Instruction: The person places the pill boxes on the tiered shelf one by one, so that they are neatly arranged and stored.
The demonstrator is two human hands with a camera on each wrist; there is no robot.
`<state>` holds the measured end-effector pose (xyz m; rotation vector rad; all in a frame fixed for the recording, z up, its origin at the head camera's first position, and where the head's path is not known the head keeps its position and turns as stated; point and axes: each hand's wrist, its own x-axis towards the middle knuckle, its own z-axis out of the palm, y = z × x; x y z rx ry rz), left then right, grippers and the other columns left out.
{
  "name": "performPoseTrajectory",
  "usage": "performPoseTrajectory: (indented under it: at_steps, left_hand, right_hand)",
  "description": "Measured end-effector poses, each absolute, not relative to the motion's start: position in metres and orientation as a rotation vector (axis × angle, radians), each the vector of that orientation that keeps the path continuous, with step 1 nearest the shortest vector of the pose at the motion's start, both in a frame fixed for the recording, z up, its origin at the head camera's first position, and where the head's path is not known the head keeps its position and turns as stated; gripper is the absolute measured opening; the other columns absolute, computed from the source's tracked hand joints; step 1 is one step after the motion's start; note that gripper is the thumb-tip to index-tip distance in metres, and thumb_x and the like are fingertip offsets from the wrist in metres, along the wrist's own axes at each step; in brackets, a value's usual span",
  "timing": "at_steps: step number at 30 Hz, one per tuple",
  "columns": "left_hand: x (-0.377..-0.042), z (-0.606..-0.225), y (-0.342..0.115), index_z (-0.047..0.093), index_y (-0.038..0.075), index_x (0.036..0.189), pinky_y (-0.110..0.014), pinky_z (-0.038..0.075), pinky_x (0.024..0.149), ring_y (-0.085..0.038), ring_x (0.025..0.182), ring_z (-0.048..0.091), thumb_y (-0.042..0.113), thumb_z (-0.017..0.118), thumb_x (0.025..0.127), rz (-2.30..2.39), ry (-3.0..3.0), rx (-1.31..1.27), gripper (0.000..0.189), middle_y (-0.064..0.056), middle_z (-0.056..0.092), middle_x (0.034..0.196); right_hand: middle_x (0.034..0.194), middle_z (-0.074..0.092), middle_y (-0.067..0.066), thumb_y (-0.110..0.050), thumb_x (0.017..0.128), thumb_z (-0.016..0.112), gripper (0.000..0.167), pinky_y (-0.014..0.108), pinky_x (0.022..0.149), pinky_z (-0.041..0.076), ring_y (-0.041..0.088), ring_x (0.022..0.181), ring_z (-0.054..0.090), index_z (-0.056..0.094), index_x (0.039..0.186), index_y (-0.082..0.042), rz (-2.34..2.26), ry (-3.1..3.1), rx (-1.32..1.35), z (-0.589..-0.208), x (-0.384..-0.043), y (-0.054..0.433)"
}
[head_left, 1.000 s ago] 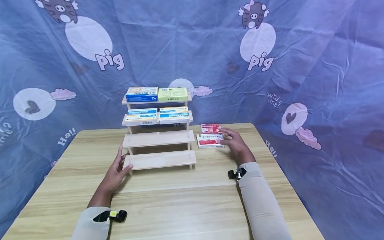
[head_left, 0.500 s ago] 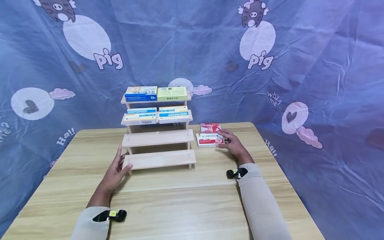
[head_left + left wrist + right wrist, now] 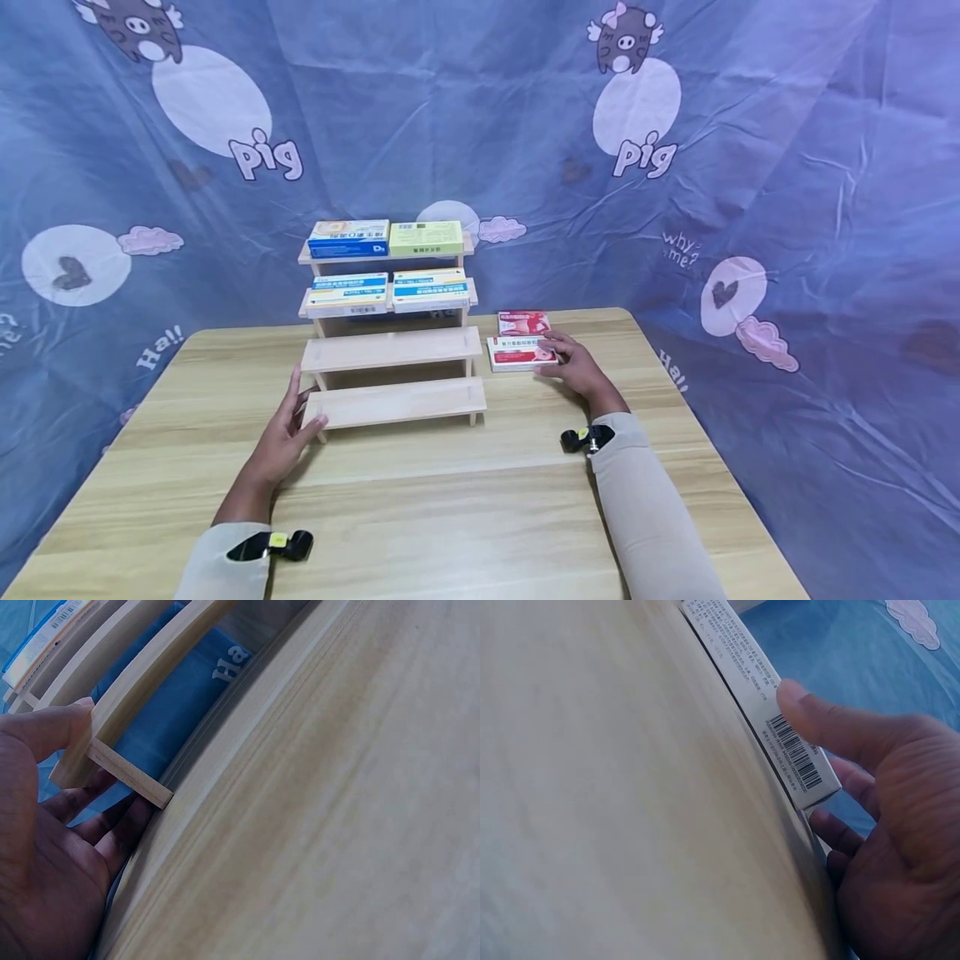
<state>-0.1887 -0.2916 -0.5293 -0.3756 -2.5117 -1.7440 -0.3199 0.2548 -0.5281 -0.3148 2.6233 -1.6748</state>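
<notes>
At the left end of a stepped wooden display rack (image 3: 393, 402), my left hand (image 3: 281, 442) grips the lowest shelf. Its thumb lies on the shelf in the left wrist view, with the other fingers below and behind the end leg (image 3: 131, 774). To the rack's right, my right hand (image 3: 573, 367) holds the right end of a white and red medicine box (image 3: 513, 356) on the table. The thumb (image 3: 817, 716) lies against the box's barcoded side, and the fingers curl past its end. A smaller red medicine box (image 3: 522, 322) lies just behind.
On the top shelf sit a blue and white box (image 3: 348, 238) and a light green box (image 3: 427, 238). Two white, blue and yellow boxes (image 3: 347, 294) share the shelf below. A blue patterned cloth (image 3: 450, 108) hangs behind the wooden table (image 3: 450, 517).
My right hand has slid slightly left and closed in on the right end of the white and red medicine box. My left hand keeps its hold on the rack. The head view has shifted slightly.
</notes>
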Motion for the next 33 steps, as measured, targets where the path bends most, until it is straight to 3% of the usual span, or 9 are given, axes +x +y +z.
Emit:
performPoseTrajectory:
  at_steps: [5,13,22,33]
  left_hand:
    - [-0.1884,-0.5288,-0.292,-0.013,0.044,0.173,0.006,0.025,0.108,-0.06,0.163,0.017,0.015,0.062,0.113,-1.754,-2.513,-0.372,0.1,-0.036,0.025,0.175]
    - [-0.191,-0.5297,-0.2906,-0.013,0.042,0.173,0.006,0.025,0.11,-0.06,0.162,0.018,0.014,0.062,0.112,-1.757,-2.492,-0.397,0.1,-0.037,0.026,0.174]
    - [-0.191,-0.5292,-0.2909,-0.014,0.041,0.173,0.006,0.027,0.108,-0.06,0.162,0.019,0.015,0.062,0.113,-1.748,-2.504,-0.381,0.101,-0.036,0.026,0.174]
    - [-0.1897,-0.5283,-0.2914,-0.015,0.042,0.172,0.006,0.03,0.106,-0.06,0.162,0.022,0.017,0.062,0.113,-1.738,-2.529,-0.354,0.101,-0.035,0.026,0.175]
  right_hand:
    - [0.174,0.037,0.023,0.004,0.092,0.082,0.056,0.054,0.137,0.027,0.045,0.167,0.028,0.064,0.145,0.009,-1.69,2.629,-0.298,-0.5295,-0.3177,0.2531]
    - [0.178,0.029,0.023,0.007,0.092,0.081,0.064,0.057,0.138,0.024,0.047,0.169,0.02,0.058,0.152,0.009,-1.742,2.609,-0.306,-0.5251,-0.3143,0.2552]
    - [0.168,0.043,0.02,0.007,0.09,0.083,0.058,0.054,0.136,0.031,0.043,0.164,0.034,0.066,0.146,0.005,-1.659,2.684,-0.246,-0.5288,-0.319,0.2548]
    - [0.167,0.043,0.026,0.008,0.089,0.083,0.062,0.058,0.137,0.026,0.048,0.162,0.034,0.063,0.147,0.009,-1.644,2.677,-0.241,-0.5266,-0.3181,0.2541]
